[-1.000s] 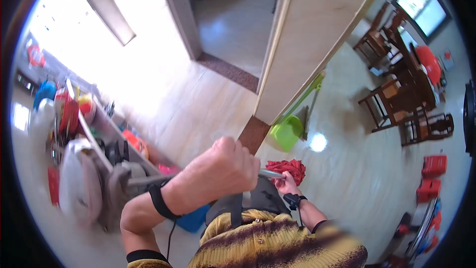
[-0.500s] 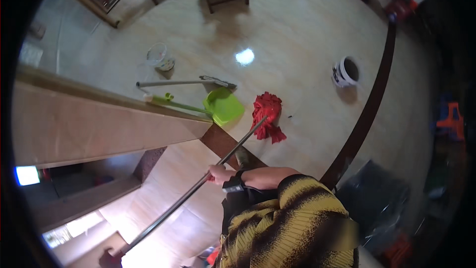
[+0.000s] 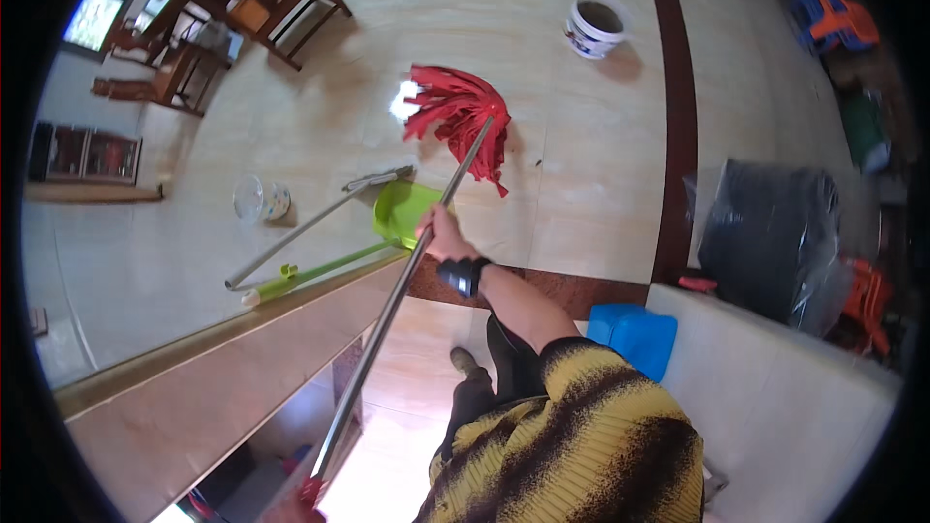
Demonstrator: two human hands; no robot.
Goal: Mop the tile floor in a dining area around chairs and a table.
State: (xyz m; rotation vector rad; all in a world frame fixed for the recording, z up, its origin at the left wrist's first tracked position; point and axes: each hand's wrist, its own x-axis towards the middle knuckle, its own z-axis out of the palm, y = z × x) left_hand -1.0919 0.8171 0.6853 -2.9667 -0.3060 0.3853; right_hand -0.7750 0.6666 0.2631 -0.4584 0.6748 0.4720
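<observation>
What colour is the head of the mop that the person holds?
Red: the mop head is a bundle of red strands on a grey metal handle, seen clearly in the head view.

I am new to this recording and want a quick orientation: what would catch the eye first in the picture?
The red mop head spread on the shiny tiled floor at upper centre stands out most, its long metal handle gripped by the right hand. Left of that hand lie a green dustpan and a broom; a white bucket stands at the top.

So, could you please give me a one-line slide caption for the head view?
Right hand grips a mop handle, red mop head on tiled floor beside a green dustpan.
</observation>
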